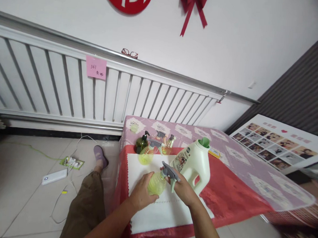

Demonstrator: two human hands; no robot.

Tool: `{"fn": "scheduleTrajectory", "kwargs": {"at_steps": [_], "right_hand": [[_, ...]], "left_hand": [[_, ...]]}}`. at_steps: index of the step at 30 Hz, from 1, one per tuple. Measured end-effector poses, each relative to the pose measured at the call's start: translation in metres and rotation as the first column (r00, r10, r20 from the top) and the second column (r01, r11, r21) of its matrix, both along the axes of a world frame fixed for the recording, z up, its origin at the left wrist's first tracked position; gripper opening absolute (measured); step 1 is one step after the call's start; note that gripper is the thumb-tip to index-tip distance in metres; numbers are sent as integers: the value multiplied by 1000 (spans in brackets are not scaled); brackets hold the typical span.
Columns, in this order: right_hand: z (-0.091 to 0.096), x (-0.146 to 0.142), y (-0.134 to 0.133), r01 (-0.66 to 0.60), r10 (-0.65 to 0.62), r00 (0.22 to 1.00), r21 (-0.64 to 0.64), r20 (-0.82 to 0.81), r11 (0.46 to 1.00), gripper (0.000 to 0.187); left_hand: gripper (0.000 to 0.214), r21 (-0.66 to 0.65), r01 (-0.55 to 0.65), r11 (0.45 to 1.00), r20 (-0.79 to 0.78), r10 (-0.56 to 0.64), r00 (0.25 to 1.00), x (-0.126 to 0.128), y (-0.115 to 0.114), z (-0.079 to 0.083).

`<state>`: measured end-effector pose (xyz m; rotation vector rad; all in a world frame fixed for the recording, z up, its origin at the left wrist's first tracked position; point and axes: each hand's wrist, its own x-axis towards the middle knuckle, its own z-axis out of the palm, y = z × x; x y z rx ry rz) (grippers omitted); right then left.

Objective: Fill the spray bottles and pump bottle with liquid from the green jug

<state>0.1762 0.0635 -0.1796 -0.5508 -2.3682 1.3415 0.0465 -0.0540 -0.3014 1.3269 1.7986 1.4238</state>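
Note:
A clear spray bottle with yellow-green liquid [156,184] is tilted above the white cloth [153,215]. My left hand [143,191] wraps round its body. At its neck, my right hand [181,187] grips the grey spray head [170,170]. Just beyond stands a large pale green jug [203,168] with a handle and a green top. A second spray bottle [146,156], also holding yellow-green liquid, sits to the left. Behind it are a dark green pump bottle [141,144] and smaller spray bottles [169,144].
A red cloth [232,188] lies over the purple patterned tablecloth [253,166]. A yellow-edged packet [214,153] rests behind the jug. The radiator [139,96] runs along the wall. On the floor at left are a power strip [72,162], cables and a white power bank [55,177].

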Motion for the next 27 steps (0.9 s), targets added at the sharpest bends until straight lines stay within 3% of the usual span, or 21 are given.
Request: {"fn": "scheduleTrajectory", "kwargs": {"at_steps": [17, 27], "right_hand": [[-12, 1, -5, 49, -48, 998, 16, -51, 999, 42], [-27, -4, -12, 159, -154, 978, 21, -141, 987, 30]], "left_hand": [[89, 8, -6, 1000, -15, 6, 1000, 1, 0, -2], [91, 10, -14, 1000, -22, 14, 1000, 1, 1, -2]]}}
